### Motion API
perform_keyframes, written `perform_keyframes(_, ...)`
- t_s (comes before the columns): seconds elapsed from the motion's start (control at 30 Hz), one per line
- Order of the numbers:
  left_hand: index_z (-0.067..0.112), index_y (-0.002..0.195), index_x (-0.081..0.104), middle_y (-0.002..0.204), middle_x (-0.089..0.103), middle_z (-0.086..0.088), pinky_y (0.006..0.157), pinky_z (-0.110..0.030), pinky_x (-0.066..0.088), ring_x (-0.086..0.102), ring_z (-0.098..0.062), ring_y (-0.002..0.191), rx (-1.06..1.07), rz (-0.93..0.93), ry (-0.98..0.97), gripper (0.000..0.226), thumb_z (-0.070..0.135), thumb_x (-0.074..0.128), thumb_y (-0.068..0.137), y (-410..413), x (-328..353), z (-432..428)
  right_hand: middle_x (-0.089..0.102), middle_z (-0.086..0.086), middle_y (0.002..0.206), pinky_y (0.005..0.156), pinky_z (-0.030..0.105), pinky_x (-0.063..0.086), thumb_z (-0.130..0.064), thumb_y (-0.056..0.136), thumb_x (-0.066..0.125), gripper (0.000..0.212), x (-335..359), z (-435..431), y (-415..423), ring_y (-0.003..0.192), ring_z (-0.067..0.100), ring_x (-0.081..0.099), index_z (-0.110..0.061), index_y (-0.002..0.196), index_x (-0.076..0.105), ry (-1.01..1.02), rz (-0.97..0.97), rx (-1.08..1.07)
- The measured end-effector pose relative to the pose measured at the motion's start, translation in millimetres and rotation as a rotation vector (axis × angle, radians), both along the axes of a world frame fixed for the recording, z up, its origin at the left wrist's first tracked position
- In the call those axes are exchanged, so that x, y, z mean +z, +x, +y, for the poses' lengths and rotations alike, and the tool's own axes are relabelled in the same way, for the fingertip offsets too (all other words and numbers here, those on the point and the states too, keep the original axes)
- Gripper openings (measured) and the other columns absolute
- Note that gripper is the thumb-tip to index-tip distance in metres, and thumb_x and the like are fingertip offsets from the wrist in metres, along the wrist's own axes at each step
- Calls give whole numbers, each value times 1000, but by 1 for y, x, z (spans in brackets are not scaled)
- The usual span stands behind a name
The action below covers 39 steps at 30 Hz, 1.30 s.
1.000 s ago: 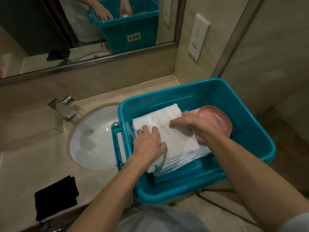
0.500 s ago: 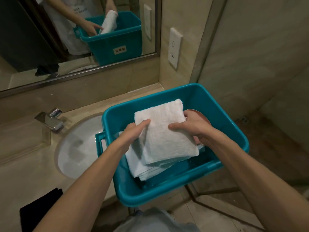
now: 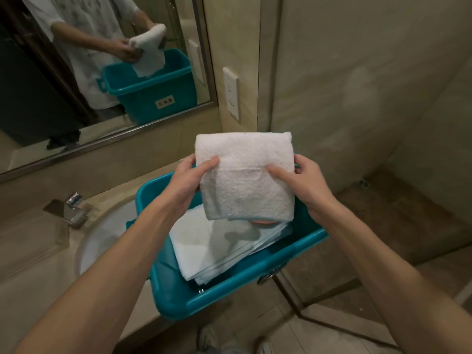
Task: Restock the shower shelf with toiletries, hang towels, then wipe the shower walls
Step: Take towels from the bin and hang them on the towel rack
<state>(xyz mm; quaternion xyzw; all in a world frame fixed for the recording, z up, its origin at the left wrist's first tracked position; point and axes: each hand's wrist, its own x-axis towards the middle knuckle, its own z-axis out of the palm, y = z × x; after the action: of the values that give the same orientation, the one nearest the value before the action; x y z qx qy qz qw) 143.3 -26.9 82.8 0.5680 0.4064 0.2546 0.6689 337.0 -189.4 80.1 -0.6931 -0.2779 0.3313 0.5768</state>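
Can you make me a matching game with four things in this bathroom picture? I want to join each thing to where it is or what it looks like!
Things:
1. towel
2. bin
3. faucet
4. socket

Clues:
a. on the wall, right of the mirror
b. held up by the left hand and right hand
c. shiny metal
d. teal, with folded cloths inside

Pairs: 1-b, 2-d, 3-c, 4-a.
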Motion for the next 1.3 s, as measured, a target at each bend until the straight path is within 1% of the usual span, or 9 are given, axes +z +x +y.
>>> perform_keyframes(0.13, 22, 132, 59, 121, 71, 2, 86, -38, 54, 67, -21, 111, -46, -50, 43, 46, 34, 72, 90, 10, 30, -2, 77, 4, 101, 89, 49, 56, -37, 90, 73, 32, 18, -19, -7, 100, 26, 72, -10, 107, 70, 91, 41, -98)
perform_keyframes(0.33, 25, 122, 67, 111, 74, 5, 86, -41, 54, 66, -22, 106, -242, -77, 151, 39, 34, 76, 85, 14, 61, -9, 77, 3, 104, 91, 45, 59, -13, 86, 75, 29, 42, -58, -29, 98, 19, 74, -11, 114, 68, 105, 21, -224)
perform_keyframes(0.5, 14, 120, 70, 117, 73, -7, 100, -53, 53, 67, -29, 111, -450, -224, 111, 38, 21, 78, 84, -2, 76, -18, 75, 3, 107, 87, 43, 61, 3, 78, 77, 43, 74, -100, -74, 100, 19, 73, -14, 117, 68, 144, -112, -369)
perform_keyframes(0.63, 9, 121, 70, 120, 71, -14, 102, -48, 51, 67, -30, 110, -649, -335, 82, 34, 17, 71, 89, -14, 88, -42, 74, 6, 104, 80, 34, 60, 8, 77, 75, 41, 104, -139, -119, 95, 17, 72, -8, 113, 66, 192, -228, -565)
perform_keyframes(0.87, 17, 112, 74, 115, 73, -12, 104, -55, 45, 66, -27, 102, -925, -461, 58, 43, 32, 85, 72, -30, 125, -123, 74, 5, 98, 79, 38, 60, 9, 78, 73, 38, 152, -231, -211, 90, 16, 71, -6, 112, 65, 160, -329, -810)
perform_keyframes(0.97, 13, 115, 73, 117, 72, -13, 97, -51, 51, 68, -29, 102, -1050, -496, 31, 41, 22, 80, 76, -33, 139, -163, 74, 7, 94, 82, 40, 59, 11, 77, 73, 35, 164, -272, -246, 86, 17, 71, -10, 105, 66, 181, -353, -924)
perform_keyframes(1.07, 9, 121, 69, 119, 71, -14, 93, -45, 56, 68, -29, 104, -1187, -540, 11, 45, 18, 77, 78, -39, 151, -208, 74, 4, 94, 79, 35, 60, 10, 77, 75, 38, 173, -315, -279, 86, 15, 71, -18, 101, 67, 177, -393, -1024)
perform_keyframes(1.2, 10, 121, 69, 121, 70, -14, 90, -42, 55, 68, -28, 107, -1327, -588, 13, 51, 23, 79, 74, -42, 165, -274, 72, 6, 95, 78, 35, 60, 12, 80, 72, 37, 188, -372, -321, 87, 17, 70, -11, 108, 65, 219, -420, -1170)
perform_keyframes(1.3, 13, 125, 68, 122, 71, -10, 89, -40, 53, 68, -26, 111, -1401, -599, 32, 47, 18, 80, 80, -47, 173, -325, 73, 5, 96, 67, 25, 57, 10, 80, 72, 38, 194, -414, -353, 84, 14, 71, -13, 109, 66, 215, -441, -1267)
